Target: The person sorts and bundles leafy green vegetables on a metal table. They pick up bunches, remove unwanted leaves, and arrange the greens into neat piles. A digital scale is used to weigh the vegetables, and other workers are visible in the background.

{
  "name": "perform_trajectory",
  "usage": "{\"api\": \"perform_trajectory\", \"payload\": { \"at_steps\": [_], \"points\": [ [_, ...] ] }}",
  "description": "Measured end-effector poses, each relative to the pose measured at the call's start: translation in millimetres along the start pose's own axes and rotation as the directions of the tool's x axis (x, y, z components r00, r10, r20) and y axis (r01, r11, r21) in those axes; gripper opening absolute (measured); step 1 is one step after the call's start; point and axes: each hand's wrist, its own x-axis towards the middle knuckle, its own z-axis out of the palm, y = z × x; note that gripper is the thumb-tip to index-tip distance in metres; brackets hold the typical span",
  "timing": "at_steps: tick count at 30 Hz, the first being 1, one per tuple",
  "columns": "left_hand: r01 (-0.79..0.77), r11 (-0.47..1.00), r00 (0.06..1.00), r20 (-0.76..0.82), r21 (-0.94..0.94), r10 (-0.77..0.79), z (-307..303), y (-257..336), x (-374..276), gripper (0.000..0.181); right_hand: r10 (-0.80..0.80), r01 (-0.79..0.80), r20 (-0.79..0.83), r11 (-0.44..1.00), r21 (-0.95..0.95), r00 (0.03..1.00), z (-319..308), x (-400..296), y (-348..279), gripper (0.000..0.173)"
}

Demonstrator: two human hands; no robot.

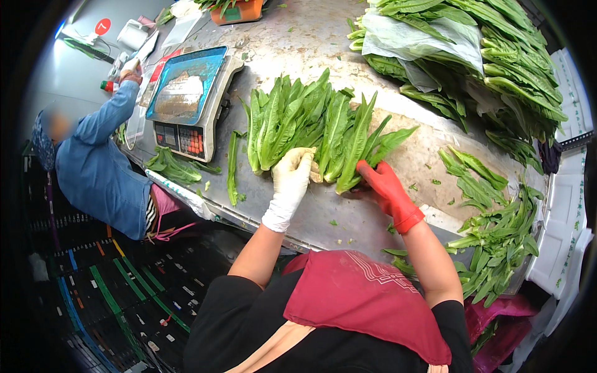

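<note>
Several heads of long-leaf lettuce (284, 121) lie side by side on the metal table, their cut bases towards me. My left hand (293, 170), in a cream glove, is at the bases in the middle of this row. Its fingers are curled, and whether they grip a stem is hidden. At the right end of the row, my right hand (385, 191), in a red rubber glove, holds a lettuce head (359, 149) low near its base. Part of that hand's fingers is hidden behind the leaves.
A digital scale (186, 102) with a blue tray stands left. Lettuce is piled high (522, 70) at back right, partly under white sheeting. Loose leaves (499, 242) lie at the right edge. A co-worker (102, 158) stands left. An orange basket (238, 11) is at the back.
</note>
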Motion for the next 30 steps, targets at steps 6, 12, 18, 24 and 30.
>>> {"api": "perform_trajectory", "payload": {
  "at_steps": [6,12,18,24,30],
  "points": [
    [-0.003,0.994,0.998,0.063,-0.109,0.009,-7,19,-19,0.016,0.195,-0.202,-0.105,0.584,-0.787,0.975,-4,-36,-65,0.058],
    [-0.27,0.962,0.944,0.184,-0.046,0.274,14,-4,-29,0.012,-0.24,0.223,-0.012,0.917,-0.331,0.971,31,-59,-54,0.028],
    [-0.358,0.922,0.923,0.208,0.149,0.325,30,7,-44,0.016,-0.306,0.311,0.062,0.945,-0.105,0.95,31,-27,-8,0.028],
    [-0.422,0.866,0.904,0.051,0.27,0.425,22,-12,-56,0.053,-0.177,0.166,0.037,0.965,0.2,0.983,28,-23,7,0.023],
    [0.232,0.936,0.936,0.324,-0.266,-0.14,21,-23,-47,0.055,-0.176,0.169,-0.015,0.912,0.373,0.984,32,-29,12,0.022]
  ]
}}
